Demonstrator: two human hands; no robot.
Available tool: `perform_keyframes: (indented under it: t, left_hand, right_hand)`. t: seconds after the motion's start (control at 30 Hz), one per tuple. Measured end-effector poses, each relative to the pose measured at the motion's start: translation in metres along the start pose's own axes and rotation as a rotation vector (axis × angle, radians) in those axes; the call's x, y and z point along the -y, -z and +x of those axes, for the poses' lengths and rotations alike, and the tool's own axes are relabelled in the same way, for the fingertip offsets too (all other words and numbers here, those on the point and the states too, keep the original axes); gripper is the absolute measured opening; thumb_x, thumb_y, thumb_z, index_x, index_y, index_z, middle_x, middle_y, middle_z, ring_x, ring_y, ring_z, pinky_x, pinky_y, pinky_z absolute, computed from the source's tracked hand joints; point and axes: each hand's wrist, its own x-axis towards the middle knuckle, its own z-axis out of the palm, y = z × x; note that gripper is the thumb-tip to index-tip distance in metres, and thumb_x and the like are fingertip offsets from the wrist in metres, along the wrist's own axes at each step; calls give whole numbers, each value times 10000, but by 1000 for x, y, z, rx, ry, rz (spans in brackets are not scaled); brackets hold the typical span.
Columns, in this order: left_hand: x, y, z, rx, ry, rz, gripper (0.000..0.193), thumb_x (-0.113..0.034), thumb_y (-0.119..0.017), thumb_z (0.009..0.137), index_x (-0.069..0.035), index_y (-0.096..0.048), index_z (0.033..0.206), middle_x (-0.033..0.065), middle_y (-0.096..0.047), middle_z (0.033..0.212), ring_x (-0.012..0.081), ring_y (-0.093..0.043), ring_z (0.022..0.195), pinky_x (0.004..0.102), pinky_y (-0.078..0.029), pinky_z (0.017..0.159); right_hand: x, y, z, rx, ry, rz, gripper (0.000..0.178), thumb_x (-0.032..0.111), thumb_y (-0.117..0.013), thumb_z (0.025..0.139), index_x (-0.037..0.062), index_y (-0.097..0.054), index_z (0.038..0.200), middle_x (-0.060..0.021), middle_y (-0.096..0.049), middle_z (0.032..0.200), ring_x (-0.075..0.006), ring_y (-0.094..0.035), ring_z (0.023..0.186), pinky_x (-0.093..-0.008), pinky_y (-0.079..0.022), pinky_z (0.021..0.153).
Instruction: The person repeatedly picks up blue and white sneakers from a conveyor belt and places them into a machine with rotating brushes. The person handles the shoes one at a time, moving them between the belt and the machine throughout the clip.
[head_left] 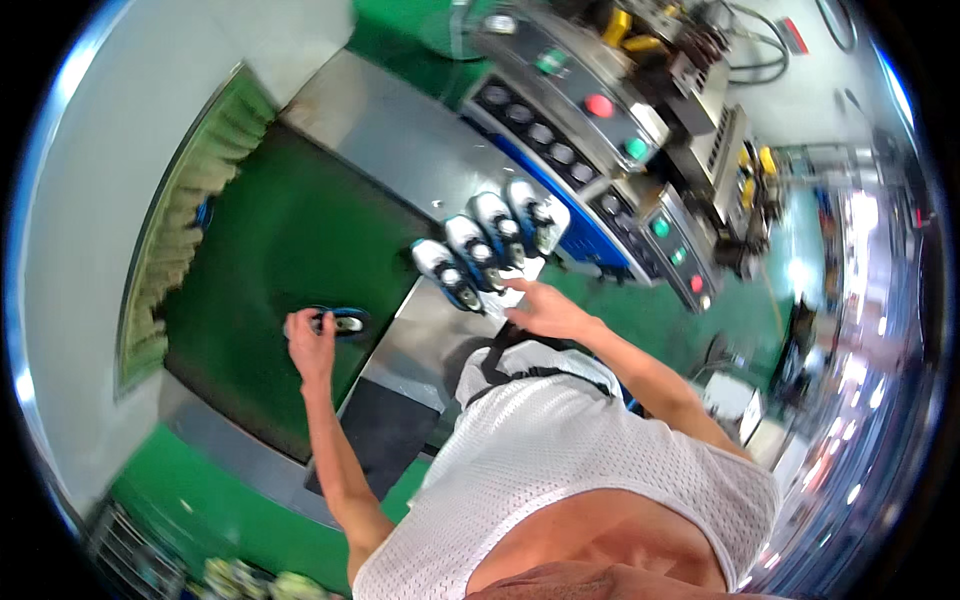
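Reaching onto the belt: the left hand point(312, 342) was at the left end of the lone shoe point(349, 324), fingers bent over it.
Left grip: on the shoe for sure, but honestly couldn't tell if it was clamped or just resting there.
Lone shoe: lying on the green belt point(260, 240), near the edge closest to the person, well apart from the others.
Right hand point(548, 310): stretched out at the near ends of the shoe row point(492, 215), fingertips pointing at it.
Right grip: couldn't tell whether it was apart or pinching something, too small and blurry.
Shoe row: four of them side by side, white with dark and blue bits, past the belt's right edge, beside the metal surface point(385, 165).
Machine point(560, 90): big thing past the row, with a line of round gauges point(540, 134), a red button point(599, 106) and a few green ones.
Curtain point(205, 185): greenish strips hanging across the belt's left end, under a pale housing point(130, 130).
Person: white mesh tank top point(550, 440), standing on the side nearest the camera.
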Motion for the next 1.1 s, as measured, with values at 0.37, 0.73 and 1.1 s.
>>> perform_keyframes:
  t: [0.37,0.73,1.1]
  left_hand:
    - [-428,-77,-27,434,-885,-276,214,-100,-729,806,-12,-617,966,125,-579,950,281,-608,827,349,-500,685]
    - [-721,-241,-74,743,-1055,-632,445,-82,-605,926,17,-466,1337,171,-552,1285,245,-583,1107,338,-476,932]
    - [-896,-576,-25,521,-906,-88,691,-355,-734,793,158,-440,1150,373,-550,1115,490,-539,1085,475,-430,949]
  right_hand:
    - [-81,57,-55,-720,498,5,662,90,-688,721,-133,-416,1282,-311,-485,1300,-467,-478,1202,-456,-418,1009]
    - [-260,132,-267,-971,354,1683,590,223,-729,852,-29,-453,1309,-74,-601,1136,-102,-607,936,-237,-512,734]
    - [-322,123,-337,-1570,99,1930,228,251,-678,892,51,-618,985,30,-614,794,-39,-552,634,-232,-416,508]
